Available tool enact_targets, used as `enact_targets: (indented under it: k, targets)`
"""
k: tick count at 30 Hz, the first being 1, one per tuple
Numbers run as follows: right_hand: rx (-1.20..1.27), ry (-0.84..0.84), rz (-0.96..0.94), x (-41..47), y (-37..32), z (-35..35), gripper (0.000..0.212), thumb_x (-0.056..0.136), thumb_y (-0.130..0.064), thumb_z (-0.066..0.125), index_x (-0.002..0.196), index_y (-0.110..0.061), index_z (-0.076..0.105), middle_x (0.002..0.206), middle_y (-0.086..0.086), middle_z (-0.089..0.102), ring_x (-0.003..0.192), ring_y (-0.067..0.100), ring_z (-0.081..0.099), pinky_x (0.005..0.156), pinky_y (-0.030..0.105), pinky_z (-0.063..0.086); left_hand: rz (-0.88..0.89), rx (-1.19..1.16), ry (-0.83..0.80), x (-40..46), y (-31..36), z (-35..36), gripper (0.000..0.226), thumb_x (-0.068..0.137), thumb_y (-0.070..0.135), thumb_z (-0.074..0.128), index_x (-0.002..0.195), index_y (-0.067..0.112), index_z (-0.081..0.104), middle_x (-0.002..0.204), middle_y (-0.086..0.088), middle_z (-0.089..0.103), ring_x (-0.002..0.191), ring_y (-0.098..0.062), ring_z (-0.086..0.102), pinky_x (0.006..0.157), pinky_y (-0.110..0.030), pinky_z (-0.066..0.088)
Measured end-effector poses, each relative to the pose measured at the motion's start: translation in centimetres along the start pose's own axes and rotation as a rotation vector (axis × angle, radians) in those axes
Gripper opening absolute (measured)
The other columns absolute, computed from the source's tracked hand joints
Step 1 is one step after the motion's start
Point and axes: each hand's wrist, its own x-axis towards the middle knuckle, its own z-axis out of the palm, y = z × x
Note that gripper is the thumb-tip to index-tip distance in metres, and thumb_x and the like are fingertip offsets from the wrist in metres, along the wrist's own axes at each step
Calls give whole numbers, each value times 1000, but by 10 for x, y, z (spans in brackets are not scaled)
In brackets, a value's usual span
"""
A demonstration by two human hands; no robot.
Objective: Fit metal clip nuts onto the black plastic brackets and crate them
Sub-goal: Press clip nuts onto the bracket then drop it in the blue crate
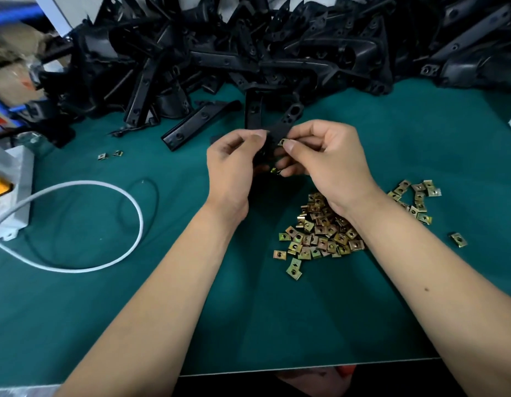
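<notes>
Fitting step: the left hand (231, 164) grips a black bracket (270, 138), the right hand (326, 156) fingers pinch a clip nut (282, 142) at its edge. Next it probably needs pushing fully home.

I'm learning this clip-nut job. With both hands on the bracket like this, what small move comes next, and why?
Probably push the clip nut fully onto the bracket edge with the right hand. Its thumb and fingers pinch the nut right at the black bracket, which the left hand grips steady, so it looks only partly seated.
</notes>
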Motion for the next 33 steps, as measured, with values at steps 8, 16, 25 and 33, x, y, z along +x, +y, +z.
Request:
enact_targets:
  k: [8,16,25,33]
  targets:
    - [31,-28,40,-3,1,2,6,94,5,68,97,0,67,85,15,78,73,29,77,60,26,59,106,57,205,3,-6,1,15,90,8,75,77,14,70,70,7,68,69,-9,62,63,-22,51]
    - [22,-8,68,-3,0,5,4,92,4,71,94,1,67,83,16,77,74,32,78,60,27,60,126,105,214,6,-10,1,12,89,14,77,78,13,71,76,-2,69,73,-15,62,73,-36,57]
    - [84,-8,106,-3,-1,3,4,93,3,71,92,1,68,84,18,77,74,29,77,61,25,59,145,139,223,5,-11,2,15,89,14,77,76,16,70,73,0,70,69,-13,63,68,-31,57]
    - [104,-15,123,-2,-1,4,3,92,4,70,93,2,67,83,17,77,73,29,77,62,24,59,147,169,217,6,-11,2,14,89,15,77,76,17,70,74,1,71,70,-11,64,70,-35,58]
